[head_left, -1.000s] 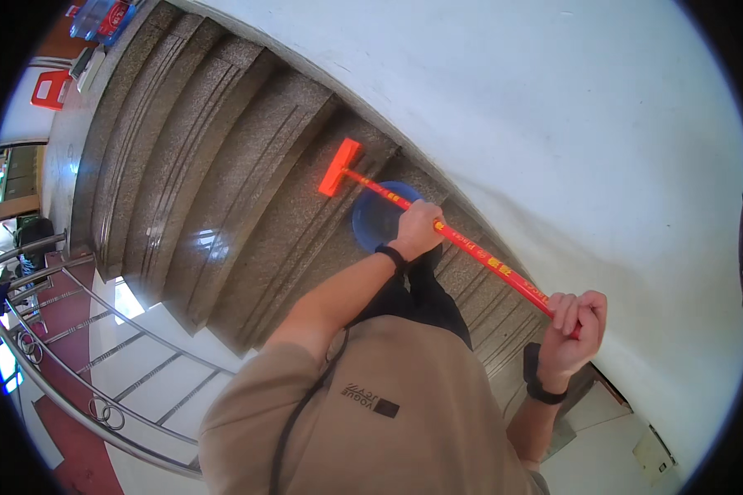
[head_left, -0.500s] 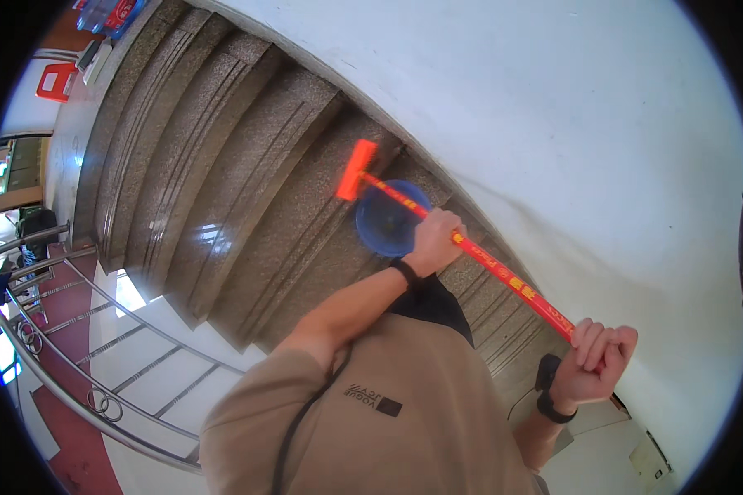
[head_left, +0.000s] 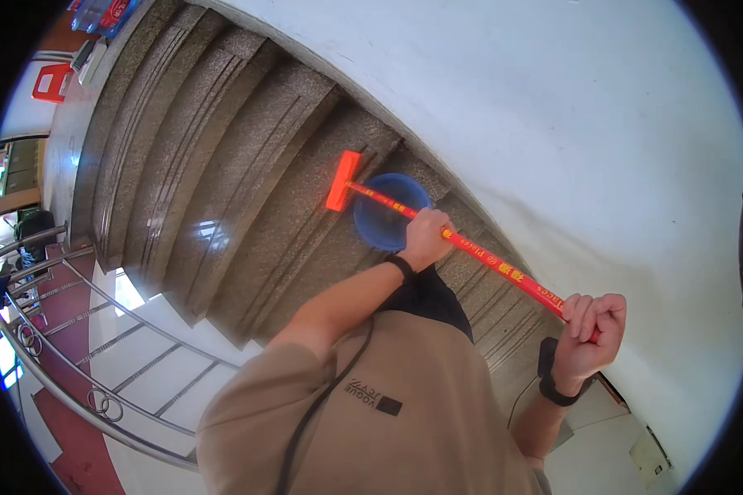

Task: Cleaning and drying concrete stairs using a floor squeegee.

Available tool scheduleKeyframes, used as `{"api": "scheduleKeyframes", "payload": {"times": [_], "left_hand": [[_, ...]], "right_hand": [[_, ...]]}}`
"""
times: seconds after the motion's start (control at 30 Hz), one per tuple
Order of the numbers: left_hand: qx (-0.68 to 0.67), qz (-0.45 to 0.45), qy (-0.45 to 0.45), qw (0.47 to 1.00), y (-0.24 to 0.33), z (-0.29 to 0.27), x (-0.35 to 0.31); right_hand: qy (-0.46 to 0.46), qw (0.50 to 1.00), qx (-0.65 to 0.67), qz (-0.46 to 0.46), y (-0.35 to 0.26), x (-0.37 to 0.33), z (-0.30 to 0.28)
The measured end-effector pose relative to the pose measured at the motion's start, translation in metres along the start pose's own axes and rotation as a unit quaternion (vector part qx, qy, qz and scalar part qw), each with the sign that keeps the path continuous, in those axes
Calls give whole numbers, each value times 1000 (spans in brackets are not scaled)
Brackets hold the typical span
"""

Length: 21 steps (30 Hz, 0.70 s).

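Observation:
A long-handled floor brush (head_left: 504, 267) slants across the picture, with a red pole and a flat orange head (head_left: 343, 181). The underside of that head is hidden. My left hand (head_left: 428, 239) is wrapped round the pole at mid-length, closer to the head. Up near the pole's top end, my right hand (head_left: 593, 330) is closed on it. Below the pole a round blue basin (head_left: 377, 235) sits on a stair step, partly covered by the pole and my left hand. The orange head is over the step to the left of the basin.
Curved speckled stone stairs (head_left: 248, 190) fan out to the left. A white wall (head_left: 570, 124) borders them on the right. A metal railing (head_left: 115, 425) bends along the lower left. Beyond the stairs are a red stool (head_left: 52, 83) and bottles (head_left: 99, 16).
The orange head has swung a little left and down, away from the basin's top edge. My right hand has risen slightly with the pole; my left hand has shifted slightly left.

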<state>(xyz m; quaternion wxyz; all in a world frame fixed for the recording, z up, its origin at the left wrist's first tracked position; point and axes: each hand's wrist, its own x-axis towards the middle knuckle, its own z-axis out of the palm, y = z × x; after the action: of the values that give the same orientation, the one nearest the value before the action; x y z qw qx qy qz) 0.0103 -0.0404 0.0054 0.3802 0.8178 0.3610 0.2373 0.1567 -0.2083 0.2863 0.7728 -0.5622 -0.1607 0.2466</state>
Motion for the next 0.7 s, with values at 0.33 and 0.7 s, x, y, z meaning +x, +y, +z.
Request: {"api": "scheduleKeyframes", "payload": {"times": [0.33, 0.7], "left_hand": [[-49, 50, -15, 997, 30, 9, 31], [28, 26, -61, 997, -11, -7, 28]], "right_hand": [[-20, 997, -2, -80, -20, -3, -9], [33, 999, 25, 2, 18, -12, -4]]}}
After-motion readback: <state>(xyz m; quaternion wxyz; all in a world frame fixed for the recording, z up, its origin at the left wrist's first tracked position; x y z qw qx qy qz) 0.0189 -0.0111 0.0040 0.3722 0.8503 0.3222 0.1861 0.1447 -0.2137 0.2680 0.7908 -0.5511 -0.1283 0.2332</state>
